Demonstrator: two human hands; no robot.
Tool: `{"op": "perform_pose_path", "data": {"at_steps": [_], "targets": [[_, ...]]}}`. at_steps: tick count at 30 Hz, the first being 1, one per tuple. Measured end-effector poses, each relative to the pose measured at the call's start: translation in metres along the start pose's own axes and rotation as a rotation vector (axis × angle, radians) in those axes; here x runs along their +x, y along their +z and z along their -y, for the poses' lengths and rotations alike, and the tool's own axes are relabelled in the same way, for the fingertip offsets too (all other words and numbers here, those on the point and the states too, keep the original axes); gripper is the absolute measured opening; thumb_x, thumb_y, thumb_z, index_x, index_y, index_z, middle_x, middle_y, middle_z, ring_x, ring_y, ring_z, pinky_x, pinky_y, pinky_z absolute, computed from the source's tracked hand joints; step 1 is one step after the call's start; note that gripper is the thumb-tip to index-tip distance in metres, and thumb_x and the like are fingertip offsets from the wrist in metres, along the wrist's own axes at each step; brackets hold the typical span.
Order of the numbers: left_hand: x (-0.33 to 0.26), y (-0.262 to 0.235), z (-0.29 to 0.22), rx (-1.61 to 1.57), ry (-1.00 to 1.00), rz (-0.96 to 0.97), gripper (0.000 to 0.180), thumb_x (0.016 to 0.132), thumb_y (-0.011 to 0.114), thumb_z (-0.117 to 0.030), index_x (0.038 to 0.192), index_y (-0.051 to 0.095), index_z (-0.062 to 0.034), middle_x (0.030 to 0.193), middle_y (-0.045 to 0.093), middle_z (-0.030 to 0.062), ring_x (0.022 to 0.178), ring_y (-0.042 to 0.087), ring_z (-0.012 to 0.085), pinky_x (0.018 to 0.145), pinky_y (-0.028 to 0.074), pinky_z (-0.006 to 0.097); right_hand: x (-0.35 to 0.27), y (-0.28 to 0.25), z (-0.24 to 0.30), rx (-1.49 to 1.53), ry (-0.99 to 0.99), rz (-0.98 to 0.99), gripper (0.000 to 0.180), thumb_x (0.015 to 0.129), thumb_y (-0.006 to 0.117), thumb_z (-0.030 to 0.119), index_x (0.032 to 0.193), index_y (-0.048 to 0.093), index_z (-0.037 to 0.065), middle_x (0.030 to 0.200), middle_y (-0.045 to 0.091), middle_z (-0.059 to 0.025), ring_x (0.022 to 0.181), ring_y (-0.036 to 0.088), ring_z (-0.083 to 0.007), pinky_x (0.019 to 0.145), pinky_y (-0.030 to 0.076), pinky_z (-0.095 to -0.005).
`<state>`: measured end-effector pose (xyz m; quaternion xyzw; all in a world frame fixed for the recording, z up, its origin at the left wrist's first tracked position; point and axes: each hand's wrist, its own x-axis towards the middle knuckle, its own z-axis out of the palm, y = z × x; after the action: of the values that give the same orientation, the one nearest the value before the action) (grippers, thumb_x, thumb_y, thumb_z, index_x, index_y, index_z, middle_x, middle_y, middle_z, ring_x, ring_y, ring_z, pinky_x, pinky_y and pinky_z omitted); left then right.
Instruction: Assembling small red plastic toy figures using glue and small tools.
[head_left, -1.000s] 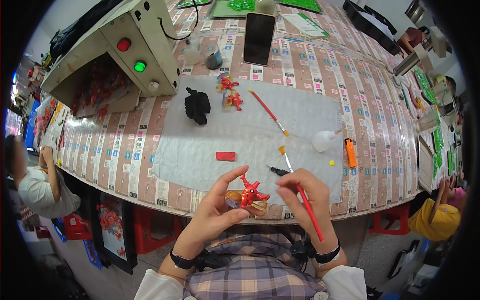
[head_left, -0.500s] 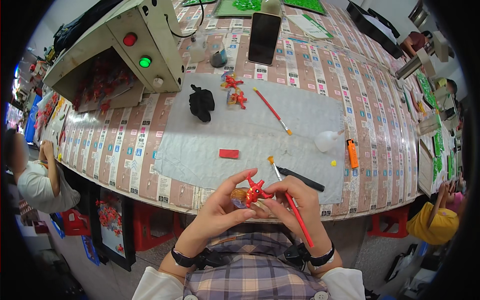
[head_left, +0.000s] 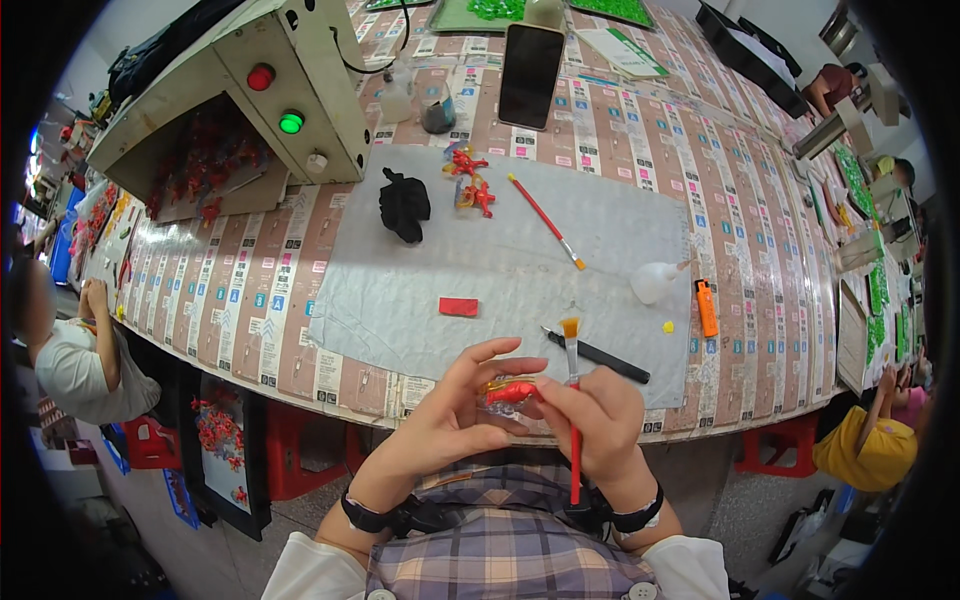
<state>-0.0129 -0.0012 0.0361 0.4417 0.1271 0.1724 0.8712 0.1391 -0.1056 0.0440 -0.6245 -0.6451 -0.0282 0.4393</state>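
Note:
Low over the near edge of the grey cloth, my left hand [head_left: 448,412] is closed around a small red toy figurine [head_left: 511,392] with a clear yellowish part. Its fingers partly cover the toy. My right hand [head_left: 603,415] pinches the toy's right end while gripping a red-handled paintbrush [head_left: 575,462], whose bristles point up and away from the figurine. Beyond the hands lies a black pen-like tool [head_left: 605,358], and a red rectangular piece [head_left: 459,307] rests to its left.
On the cloth [head_left: 370,330] are a second brush [head_left: 545,222], two more figurines [head_left: 473,197], a black cloth bundle [head_left: 404,207] and a white squeeze bottle [head_left: 655,282]. An orange lighter [head_left: 706,308] sits right. A metal box [head_left: 330,110] holding red toys stands back left; a phone [head_left: 530,75] stands behind.
The figurine has been turned, so its eyed face no longer shows. The paintbrush has swung from slanting to nearly upright in my right hand.

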Motion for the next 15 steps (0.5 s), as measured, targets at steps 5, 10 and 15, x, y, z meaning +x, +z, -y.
{"op": "perform_pose_path", "data": {"at_steps": [5, 10, 15], "targets": [[0.0009, 0.0054, -0.0077, 0.053, -0.039, -0.053, 0.081, 0.075, 0.073, -0.034, 0.135, 0.028, -0.0035, 0.13, 0.042, 0.0207, 0.118, 0.048, 0.0262, 0.095, 0.044, 0.037, -0.007, 0.0014, -0.0015, -0.137, -0.134, -0.052, 0.035, 0.06, 0.069, 0.006, 0.095, 0.068, 0.006, 0.068, 0.044, -0.0024, 0.053, 0.049, -0.0165, 0.044, 0.04, -0.0276], [-0.0011, -0.0001, -0.0056, 0.131, 0.107, 0.079, 0.078, 0.076, 0.072, -0.013, 0.139, 0.025, -0.0043, 0.135, 0.038, 0.0161, 0.123, 0.041, 0.0227, 0.104, 0.033, 0.034, -0.0101, 0.0019, -0.0044, -0.147, -0.157, -0.089, 0.028, 0.065, 0.07, 0.009, 0.093, 0.068, 0.006, 0.07, 0.044, -0.0025, 0.056, 0.053, -0.0167, 0.047, 0.044, -0.0268], [-0.0011, 0.0002, -0.0041, 0.307, 0.169, 0.087, 0.084, 0.071, 0.075, -0.009, 0.139, 0.025, -0.0045, 0.133, 0.041, 0.0159, 0.124, 0.041, 0.0223, 0.103, 0.034, 0.034, -0.0114, 0.0039, -0.0063, -0.144, -0.163, -0.099, 0.026, 0.067, 0.07, 0.01, 0.092, 0.068, 0.007, 0.071, 0.046, -0.0027, 0.057, 0.054, -0.0172, 0.047, 0.044, -0.0271]]}}
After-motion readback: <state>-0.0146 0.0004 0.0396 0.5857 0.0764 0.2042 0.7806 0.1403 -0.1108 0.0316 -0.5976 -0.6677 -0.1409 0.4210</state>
